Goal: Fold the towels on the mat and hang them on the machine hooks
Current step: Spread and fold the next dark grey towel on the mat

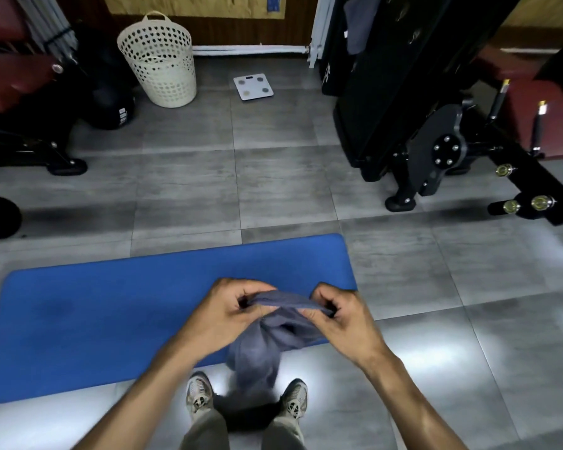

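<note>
**Gripping a soft grey towel over the mat**

Pinching its top edge, your left hand (228, 306) and right hand (338, 315) hold the limp, fuzzy grey towel (267, 342) above the smooth blue mat's (95, 313) 5 o'clock corner — its blurred lower end hangs between your shoes (199, 395). At 1 o'clock, the black machine (387, 92) is cut off.

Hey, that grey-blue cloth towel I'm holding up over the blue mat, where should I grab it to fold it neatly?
Probably along the top edge of the grey-blue cloth towel, at its two outer corners, coming from above. The left hand and right hand pinch that edge close together, so the cloth hangs bunched and twisted over the blue mat. Sliding outward to the corners should let it hang flat.
</note>
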`<act>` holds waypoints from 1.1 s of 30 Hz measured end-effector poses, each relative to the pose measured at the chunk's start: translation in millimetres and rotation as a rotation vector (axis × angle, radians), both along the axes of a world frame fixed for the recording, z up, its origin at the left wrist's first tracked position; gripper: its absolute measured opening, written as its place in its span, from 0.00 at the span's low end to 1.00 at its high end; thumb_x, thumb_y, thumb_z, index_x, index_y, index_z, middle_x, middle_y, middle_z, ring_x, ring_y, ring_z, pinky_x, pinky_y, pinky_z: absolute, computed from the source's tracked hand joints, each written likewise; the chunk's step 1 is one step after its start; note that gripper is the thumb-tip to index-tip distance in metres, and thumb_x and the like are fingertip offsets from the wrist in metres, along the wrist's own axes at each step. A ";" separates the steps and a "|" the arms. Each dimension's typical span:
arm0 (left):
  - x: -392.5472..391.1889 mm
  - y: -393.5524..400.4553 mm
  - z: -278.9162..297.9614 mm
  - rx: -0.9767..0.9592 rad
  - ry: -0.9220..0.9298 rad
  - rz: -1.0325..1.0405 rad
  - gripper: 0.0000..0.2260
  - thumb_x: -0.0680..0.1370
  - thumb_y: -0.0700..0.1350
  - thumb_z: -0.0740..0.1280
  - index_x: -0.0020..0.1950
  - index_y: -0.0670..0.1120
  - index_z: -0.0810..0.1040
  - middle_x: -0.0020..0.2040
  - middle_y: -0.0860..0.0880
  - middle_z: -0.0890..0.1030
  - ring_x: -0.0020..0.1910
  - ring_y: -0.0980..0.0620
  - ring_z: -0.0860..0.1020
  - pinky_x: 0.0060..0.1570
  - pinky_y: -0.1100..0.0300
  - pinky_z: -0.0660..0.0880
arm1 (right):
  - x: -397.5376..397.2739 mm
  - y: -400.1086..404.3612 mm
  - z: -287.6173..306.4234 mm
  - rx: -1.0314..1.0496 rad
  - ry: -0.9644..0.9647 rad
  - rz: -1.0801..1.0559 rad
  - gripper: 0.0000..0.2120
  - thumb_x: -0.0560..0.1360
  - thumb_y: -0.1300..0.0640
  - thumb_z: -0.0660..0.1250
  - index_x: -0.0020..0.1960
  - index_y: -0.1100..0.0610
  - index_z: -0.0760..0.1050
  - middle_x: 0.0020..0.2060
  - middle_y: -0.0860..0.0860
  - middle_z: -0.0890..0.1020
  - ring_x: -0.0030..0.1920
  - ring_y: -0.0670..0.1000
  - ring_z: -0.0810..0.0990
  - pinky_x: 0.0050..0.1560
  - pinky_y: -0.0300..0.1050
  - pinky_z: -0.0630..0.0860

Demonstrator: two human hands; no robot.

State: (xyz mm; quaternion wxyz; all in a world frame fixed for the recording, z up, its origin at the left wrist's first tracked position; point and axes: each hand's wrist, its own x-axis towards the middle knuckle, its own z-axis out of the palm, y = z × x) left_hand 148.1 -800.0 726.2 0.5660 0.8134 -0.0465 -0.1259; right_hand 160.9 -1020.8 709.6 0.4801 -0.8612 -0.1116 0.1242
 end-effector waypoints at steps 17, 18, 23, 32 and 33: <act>10.8 136.8 36.2 0.015 -0.071 0.350 0.16 0.77 0.29 0.63 0.44 0.50 0.81 0.39 0.56 0.83 0.39 0.62 0.78 0.40 0.72 0.73 | -25.6 -74.7 -111.0 -0.480 0.446 0.099 0.03 0.74 0.53 0.71 0.47 0.51 0.81 0.40 0.47 0.85 0.41 0.48 0.83 0.44 0.44 0.80; 7.6 154.4 28.2 0.079 -0.063 0.283 0.13 0.77 0.33 0.66 0.43 0.52 0.82 0.40 0.55 0.83 0.39 0.61 0.78 0.40 0.70 0.73 | -32.6 -78.6 -116.5 -0.479 0.433 0.083 0.02 0.74 0.56 0.71 0.45 0.49 0.81 0.38 0.45 0.84 0.39 0.47 0.82 0.43 0.45 0.79; -9.5 224.7 -40.0 0.501 0.148 -0.231 0.26 0.64 0.73 0.66 0.39 0.51 0.82 0.34 0.53 0.80 0.33 0.59 0.77 0.36 0.61 0.72 | -75.4 -52.0 -121.2 -0.468 0.560 -0.007 0.07 0.75 0.65 0.70 0.52 0.58 0.83 0.46 0.51 0.81 0.39 0.36 0.73 0.45 0.34 0.72; -27.9 333.6 -143.9 0.393 0.662 -0.527 0.14 0.76 0.56 0.68 0.40 0.46 0.79 0.33 0.54 0.73 0.35 0.58 0.69 0.38 0.61 0.67 | -50.4 -25.4 -82.2 -0.453 0.973 0.297 0.12 0.70 0.60 0.76 0.31 0.51 0.77 0.29 0.44 0.74 0.33 0.43 0.72 0.36 0.36 0.66; -28.8 342.9 -157.8 0.441 0.670 -0.517 0.13 0.76 0.55 0.67 0.39 0.48 0.79 0.32 0.55 0.73 0.35 0.58 0.70 0.38 0.60 0.68 | -42.6 -21.2 -84.7 -0.470 0.975 0.296 0.12 0.69 0.61 0.76 0.32 0.51 0.77 0.30 0.45 0.75 0.33 0.44 0.73 0.36 0.35 0.68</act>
